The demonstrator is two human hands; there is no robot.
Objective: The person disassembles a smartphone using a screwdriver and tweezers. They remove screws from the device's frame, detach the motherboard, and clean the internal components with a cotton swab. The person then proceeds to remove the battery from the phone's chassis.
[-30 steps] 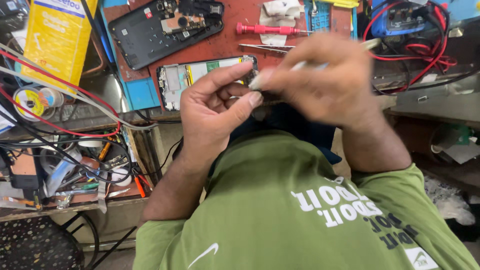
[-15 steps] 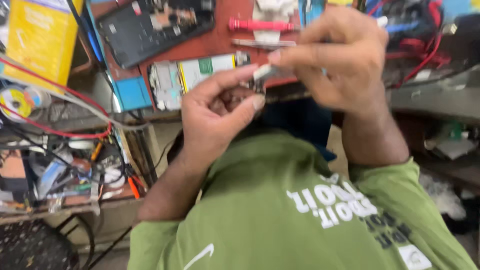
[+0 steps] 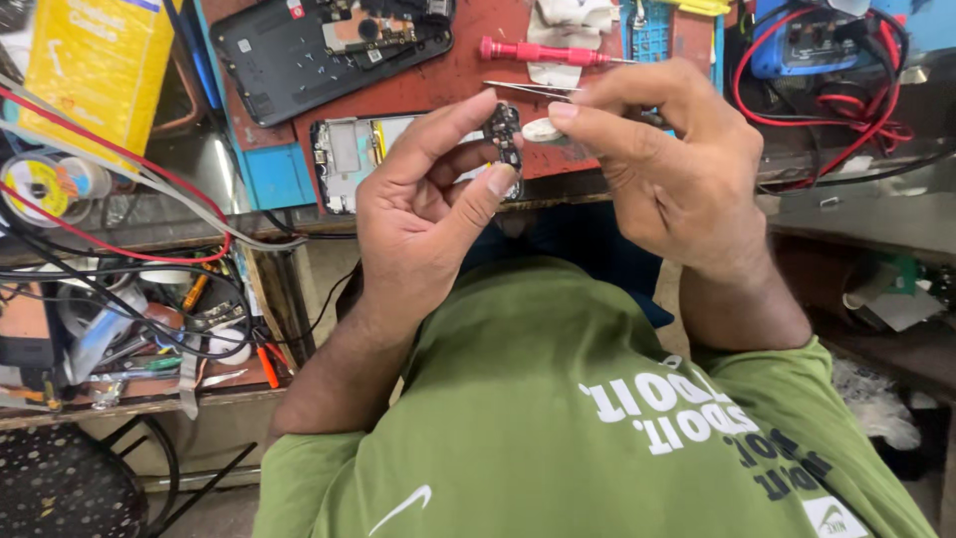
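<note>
The workbench (image 3: 448, 75) carries a reddish-brown work mat with blue edge strips. Lying directly on it: an opened black phone chassis (image 3: 329, 45) (internals exposed), a second opened phone frame (image 3: 354, 159) just below it, a red-handled screwdriver (image 3: 543, 50), metal tweezers (image 3: 528, 90), and a crumpled white cloth (image 3: 568, 20).

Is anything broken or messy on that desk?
Yes. Two phones lie opened up on the red mat: a black phone with its insides showing, and an open phone frame. The left hand pinches a small circuit board; the right hand holds something white to it. Tangled wires crowd the lower shelf.
</note>
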